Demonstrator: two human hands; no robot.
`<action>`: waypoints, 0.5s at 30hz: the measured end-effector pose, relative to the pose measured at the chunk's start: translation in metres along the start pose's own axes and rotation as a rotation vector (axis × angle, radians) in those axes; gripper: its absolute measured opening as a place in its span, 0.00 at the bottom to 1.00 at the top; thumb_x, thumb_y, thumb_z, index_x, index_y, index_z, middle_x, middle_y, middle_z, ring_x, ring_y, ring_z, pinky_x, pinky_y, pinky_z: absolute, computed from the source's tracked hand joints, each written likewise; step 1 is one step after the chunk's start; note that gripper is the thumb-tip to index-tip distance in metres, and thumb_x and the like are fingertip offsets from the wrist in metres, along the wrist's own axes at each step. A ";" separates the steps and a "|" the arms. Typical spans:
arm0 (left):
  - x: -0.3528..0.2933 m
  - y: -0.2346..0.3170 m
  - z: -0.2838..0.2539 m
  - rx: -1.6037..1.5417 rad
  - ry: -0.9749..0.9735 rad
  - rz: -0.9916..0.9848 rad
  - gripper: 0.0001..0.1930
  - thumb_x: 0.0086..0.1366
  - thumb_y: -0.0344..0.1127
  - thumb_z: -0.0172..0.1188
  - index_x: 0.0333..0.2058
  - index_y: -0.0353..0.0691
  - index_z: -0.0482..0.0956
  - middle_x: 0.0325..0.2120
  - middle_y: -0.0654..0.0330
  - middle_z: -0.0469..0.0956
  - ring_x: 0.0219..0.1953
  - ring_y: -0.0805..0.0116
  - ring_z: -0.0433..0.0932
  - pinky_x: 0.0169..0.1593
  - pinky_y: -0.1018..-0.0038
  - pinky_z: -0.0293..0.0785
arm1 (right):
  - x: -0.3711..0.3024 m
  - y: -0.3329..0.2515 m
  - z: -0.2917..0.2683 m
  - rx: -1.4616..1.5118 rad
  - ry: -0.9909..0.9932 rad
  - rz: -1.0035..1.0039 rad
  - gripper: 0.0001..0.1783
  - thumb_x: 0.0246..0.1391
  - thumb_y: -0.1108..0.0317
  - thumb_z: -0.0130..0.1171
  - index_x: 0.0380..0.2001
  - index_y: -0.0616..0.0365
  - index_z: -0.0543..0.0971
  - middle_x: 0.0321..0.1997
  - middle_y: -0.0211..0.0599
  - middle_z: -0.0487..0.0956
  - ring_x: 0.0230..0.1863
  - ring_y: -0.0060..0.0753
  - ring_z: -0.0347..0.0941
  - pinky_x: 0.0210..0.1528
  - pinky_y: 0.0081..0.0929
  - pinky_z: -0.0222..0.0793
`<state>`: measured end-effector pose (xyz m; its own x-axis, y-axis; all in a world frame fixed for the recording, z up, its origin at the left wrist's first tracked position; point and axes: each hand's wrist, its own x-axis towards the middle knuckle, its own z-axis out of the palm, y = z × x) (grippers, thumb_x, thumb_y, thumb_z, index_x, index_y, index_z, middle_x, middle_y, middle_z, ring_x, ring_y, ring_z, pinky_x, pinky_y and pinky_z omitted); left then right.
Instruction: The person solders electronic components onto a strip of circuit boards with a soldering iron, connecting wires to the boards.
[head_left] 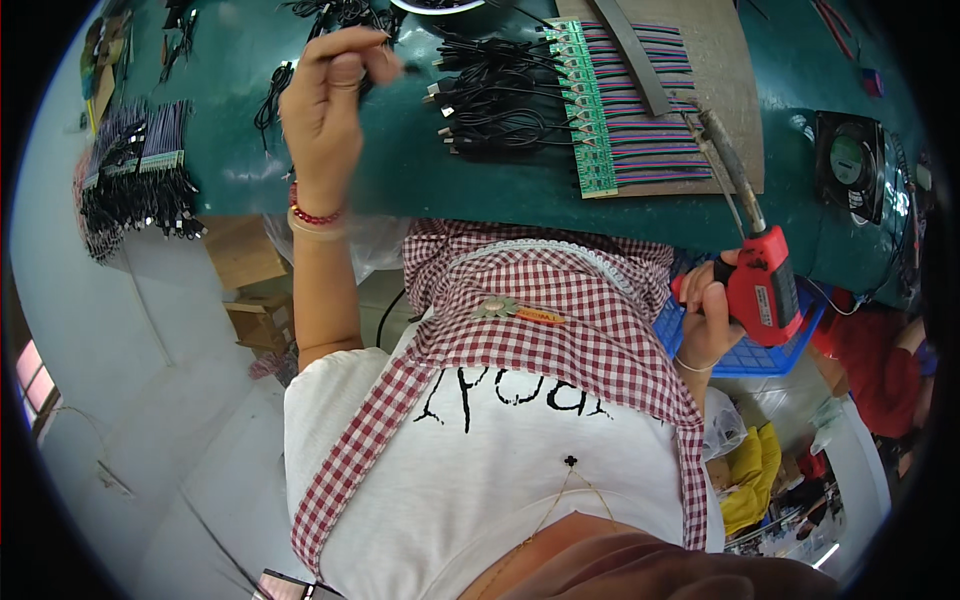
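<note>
My right hand (pixel 708 318) is wrapped round the grip of a red and black soldering gun (pixel 762 290), its long metal barrel pointing up and left to the end of a flat grey bar. That bar (pixel 635 60) lies across a row of striped ribbon wires (pixel 660 148) joined to green circuit boards (pixel 590 120). Black cables (pixel 500 100) run from the boards' left side into a bundle. My left hand (pixel 335 95) is raised left of that bundle, fingers curled and closed. A dark bit shows by its fingertips; whether they hold it is unclear.
Under the boards lies a brown sheet (pixel 735 120) on the green table (pixel 400 180). A black fan (pixel 850 165) stands at the right. Finished-looking boards with cables (pixel 140 165) hang over the left edge. At the far side is a white-rimmed bowl (pixel 437 6). Below sits a blue crate (pixel 740 345).
</note>
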<state>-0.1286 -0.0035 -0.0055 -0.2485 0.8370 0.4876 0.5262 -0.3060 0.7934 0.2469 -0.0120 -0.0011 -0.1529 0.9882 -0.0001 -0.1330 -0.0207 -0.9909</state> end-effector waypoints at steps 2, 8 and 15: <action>0.005 0.034 0.013 -0.071 -0.151 -0.258 0.11 0.66 0.32 0.46 0.44 0.36 0.71 0.13 0.66 0.61 0.16 0.81 0.58 0.23 0.83 0.61 | 0.007 -0.006 0.014 0.076 -0.001 -0.016 0.20 0.51 0.71 0.52 0.47 0.67 0.63 0.16 0.29 0.62 0.16 0.19 0.56 0.20 0.19 0.55; -0.011 0.078 0.068 -0.257 -0.454 -0.461 0.06 0.60 0.30 0.53 0.29 0.34 0.67 0.15 0.63 0.69 0.16 0.82 0.64 0.21 0.82 0.60 | 0.042 -0.023 0.071 0.148 0.044 0.106 0.23 0.47 0.80 0.54 0.49 0.67 0.63 0.32 0.44 0.75 0.30 0.31 0.73 0.36 0.27 0.71; -0.023 0.091 0.090 -0.257 -0.425 -0.467 0.05 0.57 0.26 0.53 0.29 0.34 0.66 0.15 0.61 0.70 0.16 0.79 0.68 0.21 0.81 0.63 | 0.054 -0.019 0.088 -0.057 -0.104 0.088 0.09 0.49 0.76 0.58 0.35 0.65 0.75 0.34 0.32 0.76 0.35 0.23 0.72 0.39 0.20 0.68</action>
<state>-0.0017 -0.0098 0.0224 -0.0342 0.9969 -0.0704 0.2186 0.0763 0.9728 0.1546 0.0280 0.0299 -0.2623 0.9619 -0.0767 -0.0592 -0.0953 -0.9937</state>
